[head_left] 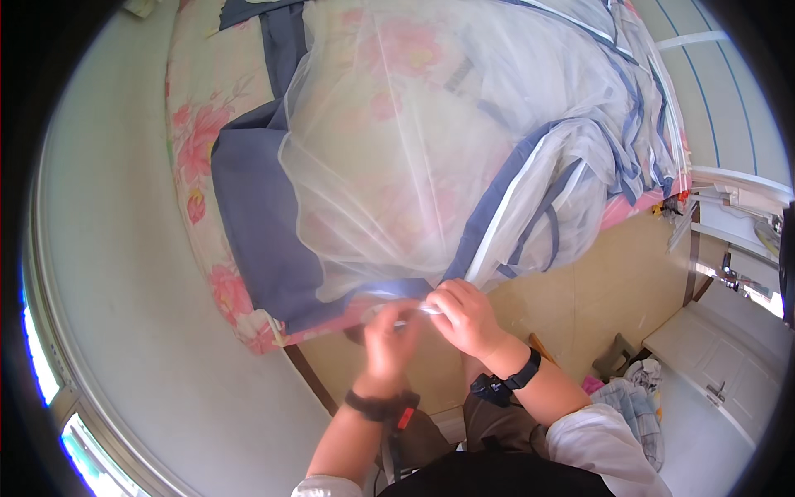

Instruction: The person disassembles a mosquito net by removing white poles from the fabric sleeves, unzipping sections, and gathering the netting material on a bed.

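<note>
A sheer white mosquito net [373, 157] with wide blue-grey fabric borders [263, 195] lies spread and bunched over the bed. At the bed's near edge, my right hand [465, 315] pinches a thin white strip [429, 307] where the blue-grey and white edges come together. Just left of it and lower, my left hand [387, 340] is curled closed, its fingertips slightly blurred. A bit of white shows by those fingers, but what they hold is too unclear to name. Both wrists wear black bands.
Pink floral bedding [199, 141] covers the bed beneath the net. A pale wall [124, 215] runs along the left, with a window at lower left. Clothes [633, 410] are piled at the lower right near a white door [720, 364]. Shelving with small items stands at right.
</note>
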Available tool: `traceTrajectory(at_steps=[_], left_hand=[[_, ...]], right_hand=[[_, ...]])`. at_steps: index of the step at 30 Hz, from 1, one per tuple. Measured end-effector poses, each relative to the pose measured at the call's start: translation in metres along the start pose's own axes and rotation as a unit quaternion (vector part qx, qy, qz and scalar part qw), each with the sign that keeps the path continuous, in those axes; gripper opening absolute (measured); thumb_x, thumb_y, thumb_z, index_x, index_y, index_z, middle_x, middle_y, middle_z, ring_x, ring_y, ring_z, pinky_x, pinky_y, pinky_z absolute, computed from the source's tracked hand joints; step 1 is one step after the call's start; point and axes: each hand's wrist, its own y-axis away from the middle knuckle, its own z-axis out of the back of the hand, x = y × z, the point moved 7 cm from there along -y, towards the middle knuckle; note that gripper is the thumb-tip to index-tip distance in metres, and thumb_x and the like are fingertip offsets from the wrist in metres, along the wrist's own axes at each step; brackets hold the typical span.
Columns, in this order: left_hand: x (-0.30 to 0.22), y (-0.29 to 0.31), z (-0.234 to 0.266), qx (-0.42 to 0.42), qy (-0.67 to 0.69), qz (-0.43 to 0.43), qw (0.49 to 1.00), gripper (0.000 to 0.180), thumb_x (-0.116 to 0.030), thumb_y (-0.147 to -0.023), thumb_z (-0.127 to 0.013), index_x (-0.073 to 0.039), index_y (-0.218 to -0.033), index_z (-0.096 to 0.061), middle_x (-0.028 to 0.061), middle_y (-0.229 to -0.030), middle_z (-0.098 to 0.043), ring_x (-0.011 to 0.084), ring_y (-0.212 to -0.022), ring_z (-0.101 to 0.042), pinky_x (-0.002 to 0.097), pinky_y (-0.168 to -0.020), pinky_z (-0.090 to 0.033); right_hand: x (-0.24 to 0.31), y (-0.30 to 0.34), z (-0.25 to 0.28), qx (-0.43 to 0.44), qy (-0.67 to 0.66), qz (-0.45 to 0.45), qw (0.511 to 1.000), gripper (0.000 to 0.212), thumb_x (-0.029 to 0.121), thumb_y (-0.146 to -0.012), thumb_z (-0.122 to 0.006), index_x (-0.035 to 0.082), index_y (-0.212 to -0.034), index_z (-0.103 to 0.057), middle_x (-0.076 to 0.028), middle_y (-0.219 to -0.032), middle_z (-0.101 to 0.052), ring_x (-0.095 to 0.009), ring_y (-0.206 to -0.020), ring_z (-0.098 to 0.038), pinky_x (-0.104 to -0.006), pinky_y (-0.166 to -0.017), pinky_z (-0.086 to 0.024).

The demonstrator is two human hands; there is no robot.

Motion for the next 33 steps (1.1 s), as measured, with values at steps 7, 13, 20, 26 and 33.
traceTrajectory(at_steps=[7, 13, 20, 26, 33], left_hand=[[0.034, 0.011, -0.014, -0.028, 0.300, 0.220, 0.928, 0.016, 0.002, -0.081, -0.060, -0.001, -0.096, -0.061, 0.0003, -0.080, -0.058, 0.0080, -0.072, -0.054, 0.0202, -0.071, -0.044], [0.051, 0.029, -0.029, 0.052, 0.394, 0.402, 0.825, 0.005, -0.005, -0.082, -0.060, -0.004, -0.087, -0.060, 0.0004, -0.077, -0.058, 0.0085, -0.071, -0.055, 0.0214, -0.067, -0.045], [0.049, 0.036, -0.031, 0.121, 0.401, 0.383, 0.823, 0.006, -0.004, -0.083, -0.057, -0.006, -0.078, -0.057, 0.0010, -0.076, -0.058, 0.0095, -0.071, -0.054, 0.0235, -0.069, -0.045], [0.059, 0.048, -0.019, 0.100, 0.352, 0.307, 0.879, 0.011, -0.002, -0.081, -0.057, -0.006, -0.071, -0.055, 0.0006, -0.075, -0.058, 0.0087, -0.070, -0.052, 0.0221, -0.069, -0.041], [0.108, 0.076, 0.030, -0.041, 0.389, 0.371, 0.842, 0.010, 0.000, -0.079, -0.054, -0.008, -0.073, -0.053, 0.0006, -0.080, -0.056, 0.0100, -0.079, -0.051, 0.0234, -0.078, -0.039]], right_hand=[[0.003, 0.001, 0.009, -0.016, 0.030, 0.020, 0.999, 0.019, 0.000, -0.065, -0.060, 0.006, -0.081, -0.052, -0.009, -0.074, -0.050, -0.028, -0.068, -0.051, -0.0372, -0.059, -0.041], [0.003, 0.005, 0.004, 0.009, 0.038, 0.021, 0.999, 0.018, 0.001, -0.066, -0.060, 0.006, -0.081, -0.052, -0.008, -0.075, -0.050, -0.027, -0.069, -0.051, -0.0358, -0.061, -0.042], [-0.001, 0.014, 0.006, 0.014, 0.030, 0.001, 0.999, 0.017, 0.002, -0.064, -0.060, 0.007, -0.076, -0.049, -0.007, -0.073, -0.047, -0.026, -0.070, -0.049, -0.0365, -0.059, -0.040], [0.007, 0.025, 0.032, -0.036, 0.018, 0.039, 0.998, 0.014, 0.002, -0.065, -0.059, 0.006, -0.074, -0.049, -0.008, -0.071, -0.048, -0.027, -0.065, -0.049, -0.0372, -0.056, -0.039], [-0.009, 0.053, 0.127, -0.190, 0.075, -0.054, 0.977, 0.016, -0.007, -0.066, -0.055, 0.003, -0.076, -0.047, -0.011, -0.074, -0.049, -0.023, -0.066, -0.049, -0.0309, -0.057, -0.040]])
